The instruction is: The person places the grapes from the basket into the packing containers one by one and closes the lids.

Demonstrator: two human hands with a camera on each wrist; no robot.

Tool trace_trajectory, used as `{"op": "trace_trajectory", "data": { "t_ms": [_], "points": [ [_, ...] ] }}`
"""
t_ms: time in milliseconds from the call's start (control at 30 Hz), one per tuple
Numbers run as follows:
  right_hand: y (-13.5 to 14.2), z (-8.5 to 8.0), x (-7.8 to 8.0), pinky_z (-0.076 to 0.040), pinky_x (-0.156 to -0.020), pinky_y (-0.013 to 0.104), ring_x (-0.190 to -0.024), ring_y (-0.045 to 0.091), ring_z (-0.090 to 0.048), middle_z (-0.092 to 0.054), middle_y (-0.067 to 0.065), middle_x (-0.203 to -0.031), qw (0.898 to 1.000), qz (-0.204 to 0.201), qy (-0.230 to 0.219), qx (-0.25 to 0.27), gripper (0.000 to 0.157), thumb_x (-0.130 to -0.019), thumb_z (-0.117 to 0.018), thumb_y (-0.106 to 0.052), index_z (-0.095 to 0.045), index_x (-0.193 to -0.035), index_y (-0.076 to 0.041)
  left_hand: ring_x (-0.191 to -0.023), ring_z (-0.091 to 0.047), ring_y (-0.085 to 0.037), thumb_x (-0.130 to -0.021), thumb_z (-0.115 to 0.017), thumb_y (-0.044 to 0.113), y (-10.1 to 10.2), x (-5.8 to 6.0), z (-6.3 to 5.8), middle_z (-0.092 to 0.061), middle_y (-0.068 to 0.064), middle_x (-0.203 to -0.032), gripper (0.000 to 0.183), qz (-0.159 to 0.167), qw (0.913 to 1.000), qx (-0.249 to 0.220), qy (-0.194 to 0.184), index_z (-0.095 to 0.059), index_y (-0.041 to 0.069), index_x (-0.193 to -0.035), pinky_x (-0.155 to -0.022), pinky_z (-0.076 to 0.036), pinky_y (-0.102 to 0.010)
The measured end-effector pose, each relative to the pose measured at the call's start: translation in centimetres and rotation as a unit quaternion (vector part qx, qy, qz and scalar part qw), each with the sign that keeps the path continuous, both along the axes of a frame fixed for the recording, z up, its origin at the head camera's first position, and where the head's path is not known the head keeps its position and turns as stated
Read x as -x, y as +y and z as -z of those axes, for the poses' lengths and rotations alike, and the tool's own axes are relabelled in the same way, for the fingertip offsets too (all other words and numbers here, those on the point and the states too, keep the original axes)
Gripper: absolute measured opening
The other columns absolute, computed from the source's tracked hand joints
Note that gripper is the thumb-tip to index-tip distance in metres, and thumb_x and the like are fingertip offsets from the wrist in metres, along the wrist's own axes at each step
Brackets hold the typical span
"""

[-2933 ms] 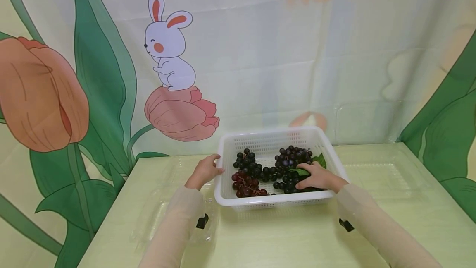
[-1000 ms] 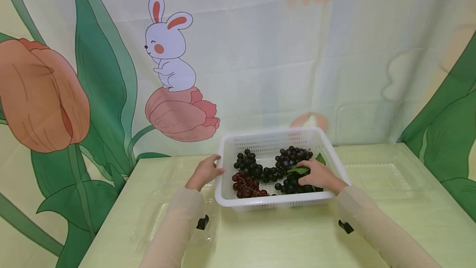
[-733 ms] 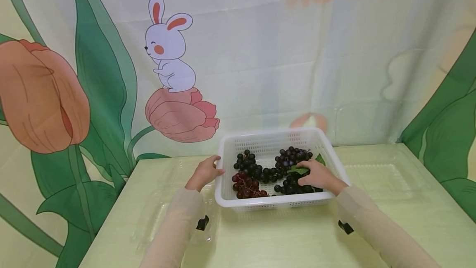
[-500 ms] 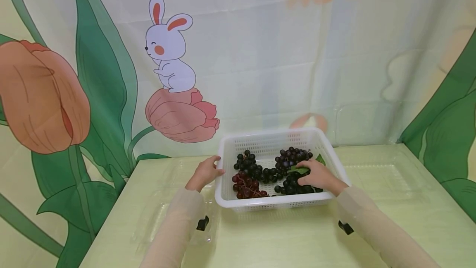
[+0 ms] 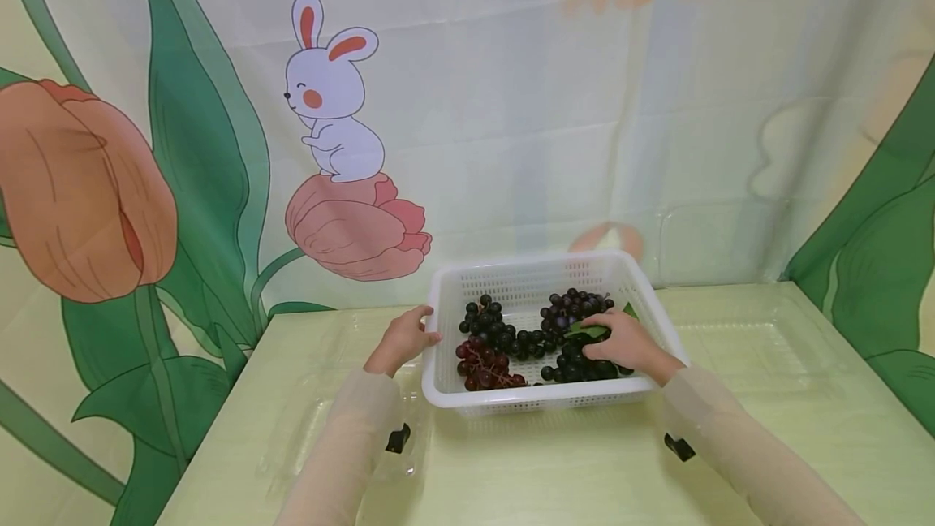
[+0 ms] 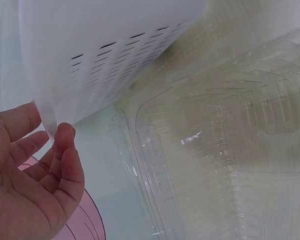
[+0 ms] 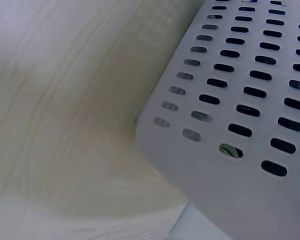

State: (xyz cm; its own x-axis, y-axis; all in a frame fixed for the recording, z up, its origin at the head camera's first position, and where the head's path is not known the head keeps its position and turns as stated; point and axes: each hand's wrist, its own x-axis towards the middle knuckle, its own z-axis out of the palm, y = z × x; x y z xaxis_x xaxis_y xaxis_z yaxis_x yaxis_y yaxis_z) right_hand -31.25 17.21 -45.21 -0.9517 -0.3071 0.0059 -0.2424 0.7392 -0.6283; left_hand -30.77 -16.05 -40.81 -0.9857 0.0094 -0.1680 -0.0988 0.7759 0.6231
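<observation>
A white slotted plastic basket (image 5: pixel 540 398) holds several bunches of grapes. My left hand (image 5: pixel 402 338) pinches the basket's left rim; in the left wrist view the thumb and curled fingers of that hand (image 6: pixel 37 175) meet at the edge of the basket (image 6: pixel 115 45). Inside, at the right, my right hand (image 5: pixel 626 344) grips a bunch of black grapes (image 5: pixel 573 367) from above. A green leaf (image 5: pixel 590 332) shows beside its fingers. The right wrist view has only the slotted outer wall of the basket (image 7: pixel 210 150), with the hand hidden behind it.
Red grapes (image 5: pixel 488 368), dark grapes (image 5: pixel 504 334) and purple grapes (image 5: pixel 573 308) lie in the basket. Clear plastic trays (image 5: pixel 299 428) stand to the left, and another clear tray (image 5: pixel 760 339) to the right. A printed cloth (image 5: pixel 511 128) hangs behind the table (image 5: pixel 555 469).
Under my right hand, the black grapes and the leaf have shifted slightly, and its fingers have closed in a little. My left hand and the basket stay in place.
</observation>
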Motion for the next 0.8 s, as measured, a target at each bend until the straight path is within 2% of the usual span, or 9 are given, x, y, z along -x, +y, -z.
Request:
{"op": "trace_trajectory", "data": {
  "t_ms": [133, 300, 467, 800],
  "points": [
    [-0.02, -0.04, 0.03, -0.044, -0.082, 0.051, -0.117, 0.046, -0.039, -0.035, 0.029, -0.134, 1.0, 0.008, 0.006, 0.011, 0.048, -0.079, -0.062, -0.028, -0.055, -0.121, -0.007, -0.103, -0.057, -0.031, -0.086, -0.057, 0.013, -0.08, 0.05, 0.03, -0.055, -0.02, -0.118, 0.049, 0.002, 1.0, 0.001, 0.0, -0.04, 0.004, -0.132, -0.085, -0.048, -0.043],
    [-0.05, 0.12, 0.27, -0.045, -0.081, 0.049, -0.115, 0.043, -0.042, -0.039, 0.026, -0.132, 1.0, 0.02, 0.014, 0.014, 0.05, -0.078, -0.063, -0.029, -0.054, -0.122, -0.007, -0.104, -0.056, -0.032, -0.086, -0.057, 0.012, -0.16, 0.1, 0.08, -0.055, -0.021, -0.118, 0.049, 0.003, 1.0, 0.002, 0.003, -0.04, 0.004, -0.132, -0.085, -0.048, -0.043],
    [0.0, 0.03, 0.23, -0.041, -0.087, 0.055, -0.122, 0.046, -0.034, -0.034, 0.028, -0.136, 0.999, 0.025, 0.021, 0.032, 0.051, -0.078, -0.063, -0.028, -0.053, -0.123, -0.005, -0.105, -0.056, -0.031, -0.086, -0.057, 0.014, -0.07, 0.06, -0.06, -0.054, -0.02, -0.12, 0.05, -0.003, 1.0, -0.001, -0.003, -0.04, 0.005, -0.132, -0.087, -0.048, -0.043],
    [0.12, -0.09, 0.17, -0.041, -0.088, 0.054, -0.119, 0.041, -0.04, -0.043, 0.021, -0.131, 0.995, 0.046, 0.047, 0.072, 0.048, -0.078, -0.065, -0.03, -0.055, -0.119, -0.008, -0.105, -0.055, -0.031, -0.086, -0.058, 0.014, -0.06, 0.21, -0.01, -0.054, -0.02, -0.12, 0.05, -0.008, 0.9999, -0.005, -0.01, -0.04, 0.006, -0.132, -0.087, -0.047, -0.044]
  ]
}}
